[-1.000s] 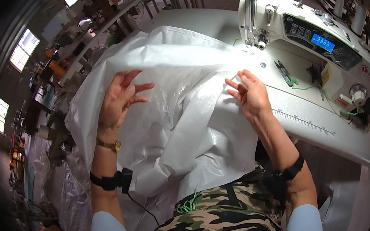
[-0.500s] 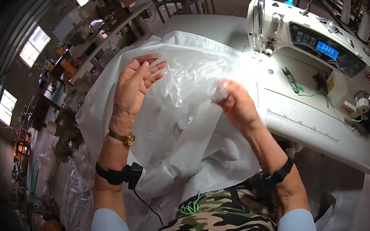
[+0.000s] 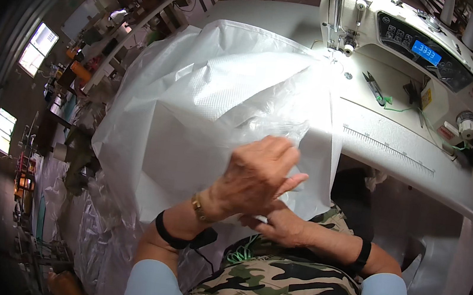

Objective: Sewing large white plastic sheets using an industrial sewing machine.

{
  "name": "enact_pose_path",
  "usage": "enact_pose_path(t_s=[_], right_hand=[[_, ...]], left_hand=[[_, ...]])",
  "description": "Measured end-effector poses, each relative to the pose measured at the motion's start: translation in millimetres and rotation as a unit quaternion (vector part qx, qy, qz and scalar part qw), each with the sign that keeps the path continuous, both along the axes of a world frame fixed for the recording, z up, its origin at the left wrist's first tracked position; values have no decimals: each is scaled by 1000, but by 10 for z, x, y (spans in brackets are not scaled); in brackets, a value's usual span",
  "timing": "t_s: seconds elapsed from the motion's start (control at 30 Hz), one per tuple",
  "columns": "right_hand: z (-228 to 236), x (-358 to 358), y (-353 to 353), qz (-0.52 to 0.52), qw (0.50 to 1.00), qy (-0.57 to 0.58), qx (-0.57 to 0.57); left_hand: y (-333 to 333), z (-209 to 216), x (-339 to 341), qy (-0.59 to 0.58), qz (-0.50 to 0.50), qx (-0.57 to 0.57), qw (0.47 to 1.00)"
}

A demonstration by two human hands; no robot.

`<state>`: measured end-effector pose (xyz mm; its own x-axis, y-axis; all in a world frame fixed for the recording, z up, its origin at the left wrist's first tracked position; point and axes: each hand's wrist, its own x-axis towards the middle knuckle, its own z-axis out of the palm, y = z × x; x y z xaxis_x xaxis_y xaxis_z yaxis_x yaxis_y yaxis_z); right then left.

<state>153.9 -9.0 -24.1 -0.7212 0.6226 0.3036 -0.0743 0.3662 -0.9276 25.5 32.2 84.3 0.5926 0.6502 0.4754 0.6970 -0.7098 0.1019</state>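
Observation:
A large white plastic sheet (image 3: 169,162), with a woven-looking patch, spreads over the table edge and my lap. Bunched clear plastic film (image 3: 275,123) lies on it and runs down to my left hand (image 3: 260,171). That hand reaches across to the right, back upward, its fingers curled at the film and its thumb sticking out. Just below it, close to my lap, my right hand (image 3: 280,225) points left with bent fingers. The left hand and wrist partly hide those fingertips, and what they grip is unclear.
A white sewing machine (image 3: 411,45) with a lit display stands at the right; the sheet's far edge lies by its needle area. Thread snips (image 3: 374,88) and green thread lie on its bed. Green threads (image 3: 242,251) hang on my camouflage apron (image 3: 283,291). A chair stands behind.
My left hand has swung right and down, from the sheet's left part to above my right hand. The right hand has pulled back toward my lap. The sheet has a new fold.

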Motion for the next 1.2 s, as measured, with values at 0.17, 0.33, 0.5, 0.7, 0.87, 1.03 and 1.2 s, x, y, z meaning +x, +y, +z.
enact_pose_path(t_s=[0.17, 0.33, 0.5, 0.7, 0.87, 1.03, 1.2], right_hand=[[79, 109, -40, 108, 989, -86, 47], [223, 376, 312, 14, 997, -70, -38], [430, 336, 782, -221, 955, -76, 182], [346, 87, 864, -75, 926, -294, 224], [146, 24, 674, 17, 921, -337, 195], [264, 282, 508, 76, 958, -263, 84], [437, 665, 363, 153, 953, -260, -12]], left_hand=[[182, -308, -284, 98, 162, -153, 970], [-36, -217, -926, -85, 175, -228, 954], [-168, 127, -1279, -79, 218, -248, 940], [-413, 446, -1697, 40, 266, -196, 943], [-626, 603, -2201, 69, 306, -173, 934], [-743, 652, -2929, 41, 334, -90, 937], [-1026, 710, -3871, -222, 462, -100, 853]])
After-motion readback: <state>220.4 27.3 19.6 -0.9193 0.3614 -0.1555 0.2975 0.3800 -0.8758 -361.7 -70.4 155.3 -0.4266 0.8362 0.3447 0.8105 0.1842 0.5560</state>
